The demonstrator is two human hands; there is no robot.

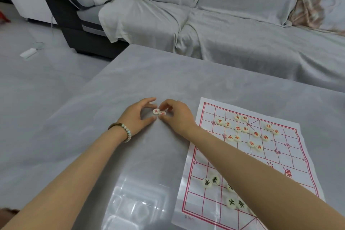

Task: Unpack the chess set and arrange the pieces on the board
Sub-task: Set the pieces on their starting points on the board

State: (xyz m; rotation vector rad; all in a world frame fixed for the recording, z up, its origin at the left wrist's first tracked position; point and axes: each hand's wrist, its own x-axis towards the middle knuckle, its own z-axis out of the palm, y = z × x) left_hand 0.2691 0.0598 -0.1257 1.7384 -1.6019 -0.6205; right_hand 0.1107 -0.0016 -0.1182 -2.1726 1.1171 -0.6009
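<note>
left hand (138,117) has thumb and fingers curled round one red-lettered piece (155,111), right hand (177,115) pinches the second red piece (163,113) touching it, both on the grey table (112,99) just left of the paper board (270,155) with its scattered pieces (238,128)

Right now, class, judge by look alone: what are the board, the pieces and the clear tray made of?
Board: thin paper or plastic film, matt; its edges lie slightly wavy. Pieces: probably cream plastic or resin, smooth, slight sheen, inked characters. Clear tray: transparent moulded plastic, glossy; glare on its ridges.
</note>
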